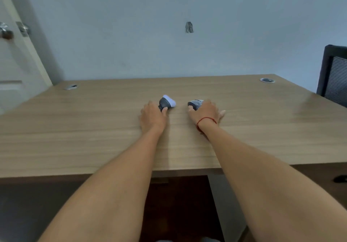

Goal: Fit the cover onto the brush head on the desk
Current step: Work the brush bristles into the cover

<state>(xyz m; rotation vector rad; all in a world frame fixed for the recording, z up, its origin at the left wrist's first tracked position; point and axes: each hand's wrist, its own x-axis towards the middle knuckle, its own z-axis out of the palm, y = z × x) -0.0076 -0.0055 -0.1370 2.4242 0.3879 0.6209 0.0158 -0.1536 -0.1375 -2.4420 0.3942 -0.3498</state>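
Observation:
On the wooden desk (93, 129) my left hand (153, 116) grips a small brush head (167, 102), dark grey at its base with white bristles pointing up and to the right. To its right, my right hand (205, 113), with a red string at the wrist, is closed over a grey, partly see-through cover (195, 103); only the cover's left end shows past my fingers. Both objects rest on or just above the desk surface, about a hand's width apart. Fingers hide the lower parts of both.
Two round cable grommets sit at the desk's back corners, one on the left (71, 87) and one on the right (267, 80). A black mesh chair (334, 76) stands at the far right. A door (15, 53) is at the left, a blue wall behind.

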